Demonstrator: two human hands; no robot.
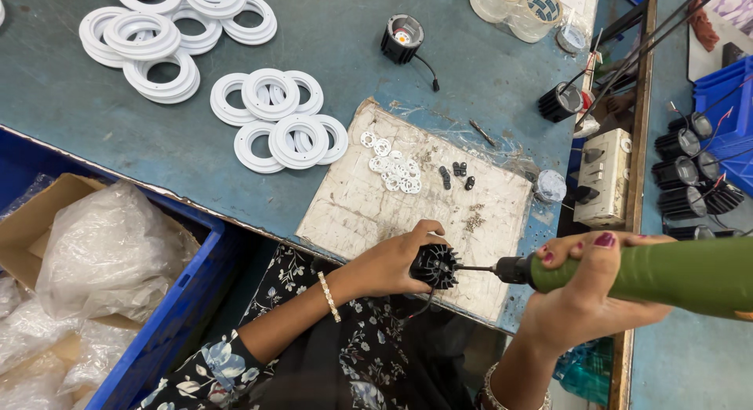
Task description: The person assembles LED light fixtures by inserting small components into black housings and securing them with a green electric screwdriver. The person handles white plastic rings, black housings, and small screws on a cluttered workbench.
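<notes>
1 head-worn camera looks steeply down from close above the person's lap onto the near edge of a blue-grey workbench [329, 33], which fills the frame's upper half.

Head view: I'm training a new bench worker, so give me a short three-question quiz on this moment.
1. True or false: the left hand grips the black finned housing.
2. What does the right hand hold? A) white ring B) green power screwdriver C) tape roll
3. The loose white rings lie on the blue-grey ____.

Key: 1 true. 2 B; its bit meets the housing. 3 table.
</notes>
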